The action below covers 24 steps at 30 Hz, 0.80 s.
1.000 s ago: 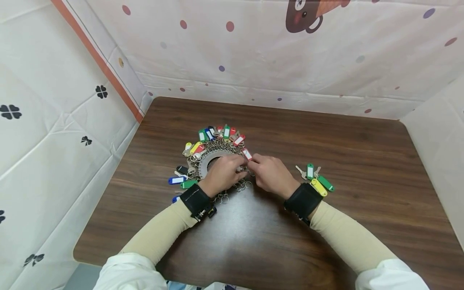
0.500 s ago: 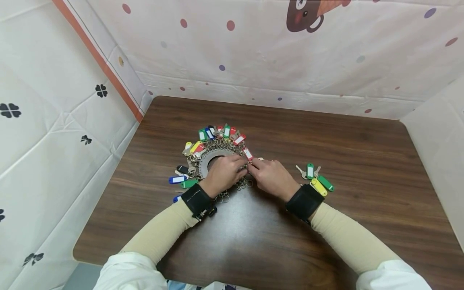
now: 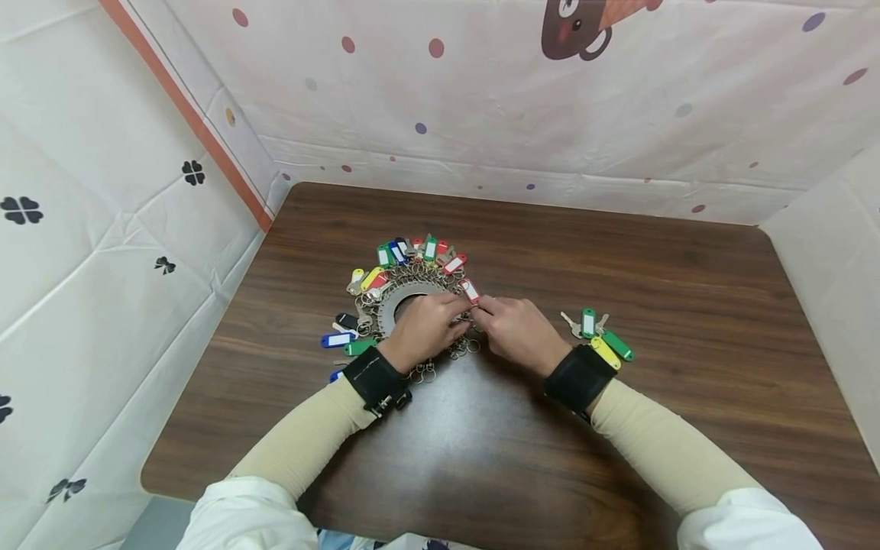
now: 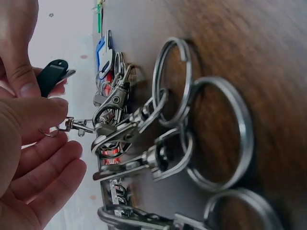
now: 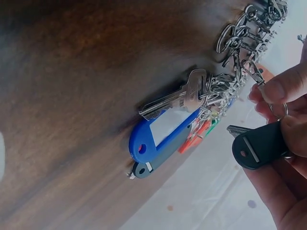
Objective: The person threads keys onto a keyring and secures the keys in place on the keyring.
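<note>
In the head view my left hand (image 3: 426, 327) and right hand (image 3: 519, 334) meet at the right side of a grey ring-shaped rack (image 3: 386, 305) hung with keys. Thumb and finger of the left hand pinch a small split ring (image 5: 286, 111), which hangs on a metal swivel clasp (image 4: 76, 124). A dark key tag (image 5: 259, 146) with a key (image 5: 237, 130) is gripped by the right hand, close against the split ring. Whether the tag is threaded onto that ring cannot be made out. A red key tag (image 3: 470, 291) lies just beyond the fingertips.
Several coloured tags with keys fan around the rack, among them a blue tag (image 5: 144, 139). Bare split rings (image 4: 244, 134) hang from clasps on its near side. Right of my right wrist lie loose keys, two green tags (image 3: 588, 325) and a yellow tag (image 3: 605, 354) on the wooden table (image 3: 481, 458).
Both hands stay in nearly the same place, with small finger shifts at the ring. The right hand turned slightly, and a pale bit seen beyond it half a second ago is now hidden.
</note>
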{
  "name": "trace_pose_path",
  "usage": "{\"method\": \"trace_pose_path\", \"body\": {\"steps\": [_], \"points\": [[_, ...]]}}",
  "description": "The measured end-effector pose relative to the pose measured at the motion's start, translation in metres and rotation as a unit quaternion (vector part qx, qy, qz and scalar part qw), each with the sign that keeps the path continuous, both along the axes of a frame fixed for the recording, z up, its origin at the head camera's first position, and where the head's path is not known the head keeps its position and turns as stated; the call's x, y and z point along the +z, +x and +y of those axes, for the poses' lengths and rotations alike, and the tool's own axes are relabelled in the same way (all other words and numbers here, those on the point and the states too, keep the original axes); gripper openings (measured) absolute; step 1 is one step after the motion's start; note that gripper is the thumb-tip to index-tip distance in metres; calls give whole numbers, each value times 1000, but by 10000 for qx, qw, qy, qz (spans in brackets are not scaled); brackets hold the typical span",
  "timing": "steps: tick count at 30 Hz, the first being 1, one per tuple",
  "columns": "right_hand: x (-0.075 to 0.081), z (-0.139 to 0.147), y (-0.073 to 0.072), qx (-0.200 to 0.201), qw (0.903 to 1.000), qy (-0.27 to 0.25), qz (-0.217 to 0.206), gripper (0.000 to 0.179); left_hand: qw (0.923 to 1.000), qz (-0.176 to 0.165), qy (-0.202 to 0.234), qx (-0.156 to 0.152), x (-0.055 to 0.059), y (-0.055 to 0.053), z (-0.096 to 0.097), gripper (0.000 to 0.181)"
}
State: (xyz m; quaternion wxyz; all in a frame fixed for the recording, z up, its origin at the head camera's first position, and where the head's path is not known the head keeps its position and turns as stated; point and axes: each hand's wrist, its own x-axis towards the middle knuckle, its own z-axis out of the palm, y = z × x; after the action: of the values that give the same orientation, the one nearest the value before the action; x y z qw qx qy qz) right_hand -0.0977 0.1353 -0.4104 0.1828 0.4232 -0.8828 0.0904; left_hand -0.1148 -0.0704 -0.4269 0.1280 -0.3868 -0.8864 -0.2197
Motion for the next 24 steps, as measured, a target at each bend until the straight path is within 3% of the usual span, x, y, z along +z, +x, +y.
{"method": "trace_pose_path", "body": {"steps": [10, 19, 24], "points": [[0, 1, 0, -77, 9987, -102, -497, 17, 9998, -179, 71, -5, -3, 3, 0, 23], [-2, 1, -1, -61, 9986, -213, -485, 19, 9998, 125, -18, 156, -5, 1, 0, 14], [-2, 1, 0, -33, 9986, -222, -473, 16, 9997, 83, -77, 197, -5, 1, 0, 16]]}}
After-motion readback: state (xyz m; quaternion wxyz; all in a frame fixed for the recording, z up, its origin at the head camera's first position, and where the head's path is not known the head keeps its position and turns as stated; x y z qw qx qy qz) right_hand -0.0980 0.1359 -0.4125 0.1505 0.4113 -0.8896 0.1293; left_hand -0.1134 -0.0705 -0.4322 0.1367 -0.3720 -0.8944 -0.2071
